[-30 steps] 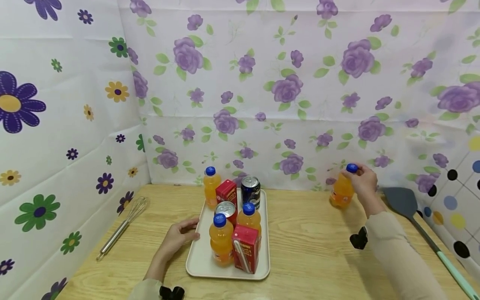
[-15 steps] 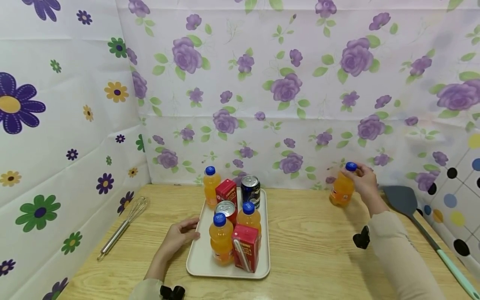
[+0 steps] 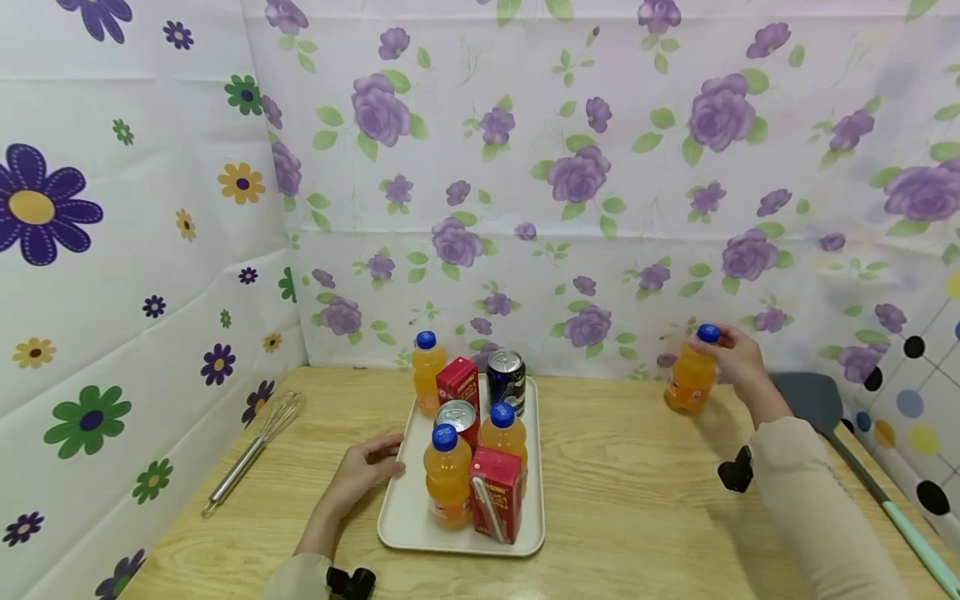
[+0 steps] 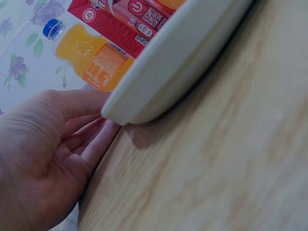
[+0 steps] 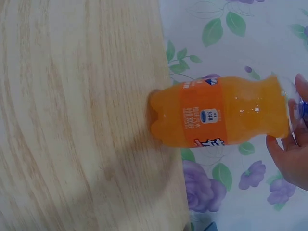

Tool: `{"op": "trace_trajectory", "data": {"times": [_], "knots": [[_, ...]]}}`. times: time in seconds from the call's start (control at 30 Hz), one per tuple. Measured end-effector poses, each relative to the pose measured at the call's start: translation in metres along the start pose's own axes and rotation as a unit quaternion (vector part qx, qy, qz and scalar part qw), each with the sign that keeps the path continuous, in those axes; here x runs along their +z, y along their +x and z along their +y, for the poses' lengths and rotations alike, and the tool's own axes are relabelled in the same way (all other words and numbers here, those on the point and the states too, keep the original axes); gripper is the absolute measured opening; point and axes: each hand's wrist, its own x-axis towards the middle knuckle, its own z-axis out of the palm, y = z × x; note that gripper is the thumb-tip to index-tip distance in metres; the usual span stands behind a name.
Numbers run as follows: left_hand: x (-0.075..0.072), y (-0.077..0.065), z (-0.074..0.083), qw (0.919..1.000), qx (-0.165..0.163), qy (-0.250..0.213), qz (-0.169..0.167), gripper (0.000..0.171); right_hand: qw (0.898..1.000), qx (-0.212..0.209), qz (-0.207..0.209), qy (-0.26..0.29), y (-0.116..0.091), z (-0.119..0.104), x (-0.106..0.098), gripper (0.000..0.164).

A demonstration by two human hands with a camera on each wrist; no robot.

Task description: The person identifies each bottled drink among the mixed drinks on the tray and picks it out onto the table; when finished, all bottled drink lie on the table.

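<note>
At the back right of the table, an orange soda bottle (image 3: pixel 690 379) with a blue cap stands on the wood, leaning slightly. My right hand (image 3: pixel 738 360) grips it around the neck, just below the cap; in the right wrist view the bottle's label faces the camera. My left hand (image 3: pixel 360 475) holds the left rim of a cream tray (image 3: pixel 420 537), thumb and fingers at its edge; some fingertips are hidden behind the rim in the left wrist view. On the tray stand more orange soda bottles (image 3: pixel 448 479), red drink cartons (image 3: pixel 497 496), a red can (image 3: pixel 457 417) and a dark can (image 3: pixel 506 383).
A wire whisk (image 3: pixel 255 454) lies at the table's left. On the right lies a spatula (image 3: pixel 813 400) with a grey head and mint handle, beside my right forearm. Flowered cloth (image 3: pixel 480 208) hangs behind the table and along its left side.
The view has shifted slightly. Both hands keep their holds, and the bottle in my right hand stays in nearly the same spot.
</note>
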Motion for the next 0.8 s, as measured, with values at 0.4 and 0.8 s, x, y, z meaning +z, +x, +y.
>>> {"op": "trace_trajectory", "data": {"times": [0.4,0.8], "knots": [[0.001,0.002,-0.004,1.0000,0.003,0.000,0.001,0.052,0.999,-0.023,-0.008,-0.023,0.002,0.002,-0.006,0.078],[0.000,0.002,-0.002,1.0000,0.000,-0.006,0.001,0.051,0.999,-0.034,0.019,-0.019,-0.005,-0.006,-0.014,0.076]]}}
